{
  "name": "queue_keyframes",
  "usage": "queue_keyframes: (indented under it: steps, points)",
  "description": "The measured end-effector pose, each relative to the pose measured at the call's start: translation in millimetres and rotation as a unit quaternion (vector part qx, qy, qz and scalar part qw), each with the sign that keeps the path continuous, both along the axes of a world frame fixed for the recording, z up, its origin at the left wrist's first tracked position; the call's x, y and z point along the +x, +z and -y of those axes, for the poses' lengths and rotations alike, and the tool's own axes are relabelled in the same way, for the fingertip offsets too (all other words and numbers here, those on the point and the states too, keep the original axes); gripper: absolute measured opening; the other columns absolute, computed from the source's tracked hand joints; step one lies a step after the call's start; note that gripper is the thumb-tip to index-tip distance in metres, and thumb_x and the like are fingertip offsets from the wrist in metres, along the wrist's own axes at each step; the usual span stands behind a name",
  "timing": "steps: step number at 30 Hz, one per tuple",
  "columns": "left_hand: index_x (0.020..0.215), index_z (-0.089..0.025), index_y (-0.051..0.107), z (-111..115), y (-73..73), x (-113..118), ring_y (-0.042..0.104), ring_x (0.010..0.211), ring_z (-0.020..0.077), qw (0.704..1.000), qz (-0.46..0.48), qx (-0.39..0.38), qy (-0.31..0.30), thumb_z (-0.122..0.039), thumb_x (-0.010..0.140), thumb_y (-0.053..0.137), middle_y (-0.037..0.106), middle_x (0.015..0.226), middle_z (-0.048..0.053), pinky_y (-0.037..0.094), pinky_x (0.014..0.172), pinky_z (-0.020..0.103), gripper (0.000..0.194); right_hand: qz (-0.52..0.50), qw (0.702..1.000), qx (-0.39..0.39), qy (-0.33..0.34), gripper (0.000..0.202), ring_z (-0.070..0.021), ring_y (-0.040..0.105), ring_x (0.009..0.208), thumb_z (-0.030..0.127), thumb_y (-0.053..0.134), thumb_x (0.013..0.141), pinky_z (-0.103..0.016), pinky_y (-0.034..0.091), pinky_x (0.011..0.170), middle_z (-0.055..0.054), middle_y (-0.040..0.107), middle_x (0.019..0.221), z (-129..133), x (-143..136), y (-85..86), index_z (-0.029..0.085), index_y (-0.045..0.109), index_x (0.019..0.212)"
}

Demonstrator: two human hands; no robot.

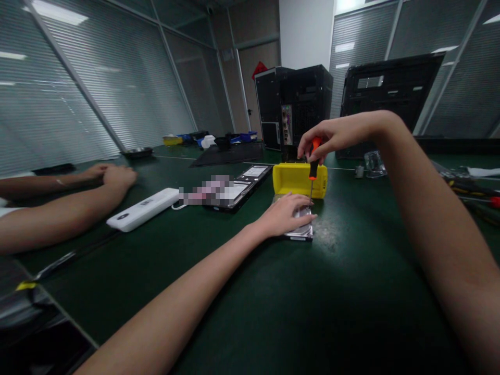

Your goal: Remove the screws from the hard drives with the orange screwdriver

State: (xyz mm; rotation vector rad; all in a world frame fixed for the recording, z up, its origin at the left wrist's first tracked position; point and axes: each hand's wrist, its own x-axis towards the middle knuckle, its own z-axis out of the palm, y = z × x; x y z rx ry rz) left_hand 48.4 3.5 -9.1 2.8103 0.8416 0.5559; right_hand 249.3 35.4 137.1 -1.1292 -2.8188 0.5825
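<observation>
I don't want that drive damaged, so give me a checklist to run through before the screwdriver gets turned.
1. Screwdriver held by its handle in the right hand: ok.
2. Shaft close to upright: ok.
3. Drive steadied by the left hand: ok.
4. Tip seated in a screw: cannot tell, too small to see.
5. Other person's hands away from the drive: ok, off to the left.

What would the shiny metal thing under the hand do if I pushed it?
The metal drive would probably slide, not roll, because it lies flat on the green table. Its hard, shiny metal top suggests it is stiff and won't flop. It may feel heavy for its size, though the left hand covers part of it.
</observation>
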Motion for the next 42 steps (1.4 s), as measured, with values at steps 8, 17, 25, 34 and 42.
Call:
queue_keyframes:
  steps: [8, 17, 25, 34, 42]
  points:
    - [0.115, -0.018, 0.055, 1.8, 2.3, -0.7, 0.047, 0.112, 0.0213, 1.000, -0.007, -0.012, 0.001, -0.044, 0.086, 0.045, 0.054, 0.120, 0.007, 0.035, 0.097, 0.037, 0.040, -0.008, 1.000, -0.001, -0.007, 0.036, -0.0182, 0.059, 0.096, 0.034, 0.058, 0.078, -0.030, 0.049, 0.080, -0.002, 0.061, 0.108, 1.2, 0.5, 0.0, 0.021, 0.058, 0.111]
    - [0.115, -0.019, 0.055, 1.9, 2.4, -1.0, 0.048, 0.111, 0.0212, 1.000, -0.007, -0.014, 0.005, -0.045, 0.087, 0.045, 0.054, 0.119, 0.007, 0.036, 0.096, 0.037, 0.040, -0.009, 1.000, 0.009, -0.007, 0.033, -0.0177, 0.059, 0.095, 0.033, 0.058, 0.077, -0.029, 0.049, 0.079, -0.002, 0.062, 0.106, 2.1, -0.9, 0.0, 0.021, 0.060, 0.108]
    - [0.114, -0.018, 0.056, 1.3, 1.2, -0.8, 0.048, 0.110, 0.0204, 1.000, -0.003, -0.002, 0.000, -0.044, 0.086, 0.046, 0.055, 0.118, 0.007, 0.036, 0.096, 0.036, 0.039, 0.009, 1.000, 0.015, -0.005, 0.035, -0.0186, 0.058, 0.097, 0.034, 0.057, 0.078, -0.030, 0.048, 0.081, -0.003, 0.061, 0.108, 4.1, -2.6, 2.2, 0.021, 0.058, 0.111]
    - [0.113, -0.018, 0.056, 1.3, 0.4, -0.2, 0.049, 0.110, 0.0209, 1.000, -0.005, 0.004, 0.002, -0.045, 0.086, 0.045, 0.055, 0.117, 0.007, 0.037, 0.095, 0.037, 0.039, -0.010, 1.000, -0.012, -0.004, 0.038, -0.0174, 0.060, 0.093, 0.037, 0.057, 0.078, -0.030, 0.050, 0.079, -0.003, 0.062, 0.106, 3.1, -7.5, -0.1, 0.020, 0.058, 0.111]
    - [0.114, -0.019, 0.056, 3.1, 2.2, -0.7, 0.048, 0.110, 0.0213, 1.000, -0.005, -0.010, 0.004, -0.045, 0.087, 0.045, 0.055, 0.118, 0.007, 0.036, 0.095, 0.037, 0.040, -0.010, 0.999, 0.042, -0.020, 0.041, -0.0177, 0.061, 0.088, 0.046, 0.059, 0.074, -0.031, 0.050, 0.077, -0.003, 0.064, 0.099, 3.0, -7.8, -2.9, 0.019, 0.061, 0.104]
